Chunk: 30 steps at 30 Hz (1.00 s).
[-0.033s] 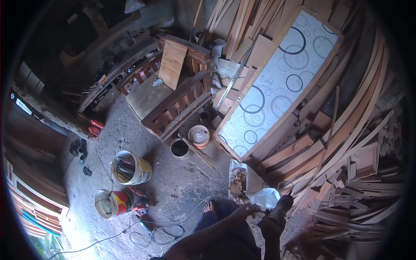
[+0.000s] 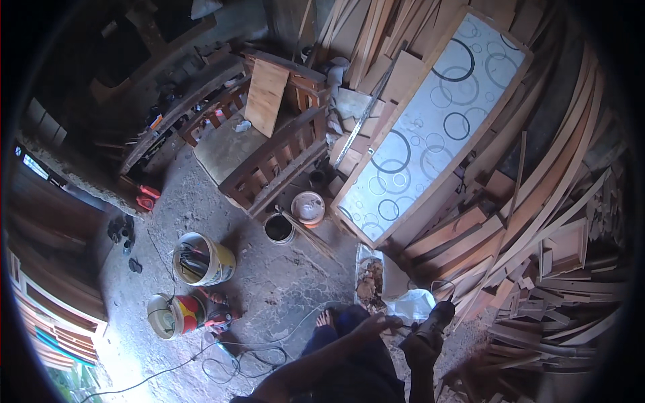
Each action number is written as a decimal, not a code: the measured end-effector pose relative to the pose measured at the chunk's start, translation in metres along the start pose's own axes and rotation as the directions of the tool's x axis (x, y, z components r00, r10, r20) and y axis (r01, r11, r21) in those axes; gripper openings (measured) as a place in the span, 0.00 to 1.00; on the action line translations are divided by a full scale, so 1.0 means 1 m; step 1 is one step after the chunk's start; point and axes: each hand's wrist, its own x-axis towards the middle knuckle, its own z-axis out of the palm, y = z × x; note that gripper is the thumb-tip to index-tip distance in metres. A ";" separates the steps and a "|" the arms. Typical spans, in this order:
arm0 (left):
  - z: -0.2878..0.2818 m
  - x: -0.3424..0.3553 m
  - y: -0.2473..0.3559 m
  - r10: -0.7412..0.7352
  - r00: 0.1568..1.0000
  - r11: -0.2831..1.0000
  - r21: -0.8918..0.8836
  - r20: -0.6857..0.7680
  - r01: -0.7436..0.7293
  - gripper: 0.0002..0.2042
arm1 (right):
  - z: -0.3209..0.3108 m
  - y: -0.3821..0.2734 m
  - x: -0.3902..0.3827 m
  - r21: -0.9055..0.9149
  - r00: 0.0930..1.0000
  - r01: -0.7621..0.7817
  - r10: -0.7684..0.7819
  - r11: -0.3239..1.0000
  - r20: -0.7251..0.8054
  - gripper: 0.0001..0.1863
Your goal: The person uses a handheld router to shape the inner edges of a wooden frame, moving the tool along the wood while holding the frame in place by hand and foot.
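Note:
My left hand (image 2: 377, 325) reaches across in front of my body, its fingers closed near my right hand. Whatever it pinches is too small and dim to name. My right hand (image 2: 421, 345) is raised beside it, closed around a dark object (image 2: 441, 313) whose kind I cannot make out. Just beyond both hands lies a white plastic bag (image 2: 411, 304). Left of the bag, a pale, long container (image 2: 361, 263) holds brown scraps.
A wood-framed panel with circle patterns (image 2: 430, 127) leans on stacked planks (image 2: 561, 181) at right. Buckets (image 2: 225, 262), a red power tool (image 2: 220, 321) and a looping cable (image 2: 235, 369) lie at left. Farther off stands a slatted wooden frame (image 2: 275, 168). My bare foot (image 2: 325, 318) is on the floor.

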 end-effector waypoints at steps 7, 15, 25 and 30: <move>-0.245 0.024 -0.073 -0.208 0.866 0.965 0.050 -0.455 0.258 0.21 | 0.030 0.027 0.029 -0.788 0.876 0.474 -0.300 0.393 0.377 0.33; -0.274 0.166 0.150 0.024 0.770 0.999 -0.010 -0.638 -0.039 0.18 | 0.045 -0.003 0.083 0.362 0.980 -0.044 0.110 0.931 -0.164 0.32; -0.257 0.566 0.450 0.708 0.593 0.654 0.671 -0.382 -0.349 0.34 | 0.038 0.009 0.136 0.592 0.927 -0.070 0.272 0.803 -0.259 0.28; -0.233 0.679 0.571 0.806 0.542 0.530 0.698 -0.239 -0.481 0.42 | 0.088 -0.021 0.142 -0.820 0.824 0.259 -0.560 0.510 -0.088 0.09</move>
